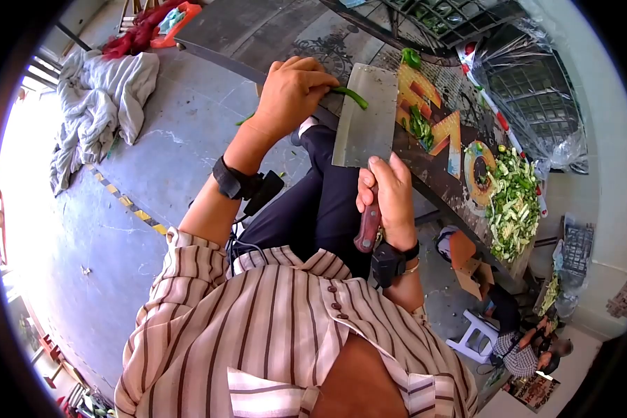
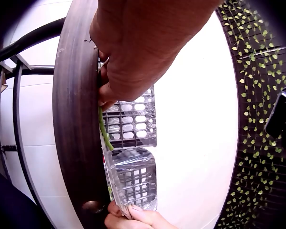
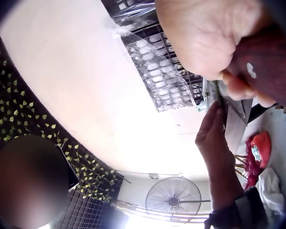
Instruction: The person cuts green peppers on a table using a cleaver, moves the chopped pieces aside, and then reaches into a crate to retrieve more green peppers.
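My right hand (image 1: 391, 195) grips the reddish-brown wooden handle (image 1: 369, 226) of a cleaver. In the head view its broad grey blade (image 1: 369, 125) lies over the near edge of the dark table. At the far side of the blade, my left hand (image 1: 294, 90) pinches a long green chili pepper (image 1: 355, 97), whose curved end overlaps the blade. The left wrist view shows the pepper (image 2: 104, 129) sticking out below the left fingers, beside the thin edge-on blade. Right of the blade lie a few cut green pieces (image 1: 419, 125) and a whole green pepper (image 1: 411, 58).
A large heap of chopped green pepper (image 1: 514, 209) covers the table's right end. Black plastic crates (image 1: 529, 90) with clear wrap stand behind. Another person (image 1: 526, 355) sits at lower right near a white stool (image 1: 475, 336). A grey blanket (image 1: 108, 97) hangs at left.
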A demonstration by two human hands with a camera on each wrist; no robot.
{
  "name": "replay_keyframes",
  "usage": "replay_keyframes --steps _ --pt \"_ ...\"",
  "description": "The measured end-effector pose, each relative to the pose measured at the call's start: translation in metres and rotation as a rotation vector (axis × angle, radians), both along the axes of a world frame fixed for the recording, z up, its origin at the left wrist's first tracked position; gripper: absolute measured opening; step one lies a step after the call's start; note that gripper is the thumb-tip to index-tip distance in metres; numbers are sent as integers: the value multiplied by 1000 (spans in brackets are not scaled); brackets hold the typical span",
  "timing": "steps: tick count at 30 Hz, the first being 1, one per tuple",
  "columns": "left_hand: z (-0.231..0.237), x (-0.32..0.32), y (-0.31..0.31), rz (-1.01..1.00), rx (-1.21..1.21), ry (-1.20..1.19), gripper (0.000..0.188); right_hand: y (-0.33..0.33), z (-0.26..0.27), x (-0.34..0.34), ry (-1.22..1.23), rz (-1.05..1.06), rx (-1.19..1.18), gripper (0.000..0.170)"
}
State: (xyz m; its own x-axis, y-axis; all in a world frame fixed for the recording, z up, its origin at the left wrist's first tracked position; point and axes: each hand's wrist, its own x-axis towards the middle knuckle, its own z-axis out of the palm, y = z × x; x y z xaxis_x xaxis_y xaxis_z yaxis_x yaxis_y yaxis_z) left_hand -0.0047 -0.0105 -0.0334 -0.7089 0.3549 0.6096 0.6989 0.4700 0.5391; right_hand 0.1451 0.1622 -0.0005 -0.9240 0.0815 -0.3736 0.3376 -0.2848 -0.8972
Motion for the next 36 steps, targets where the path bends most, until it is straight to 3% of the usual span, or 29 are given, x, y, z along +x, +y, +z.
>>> replay_keyframes --steps 18,27,36 --pt "0 -4 -2 -44 34 9 13 -4 -1 -5 -36 53 -11 8" --pt "5 6 -24 181 -64 -3 12 -3 -3 -5 -10 50 -35 7" --pt "2 0 -24 127 -53 -7 7 -6 -5 -5 -7 54 -53 9"
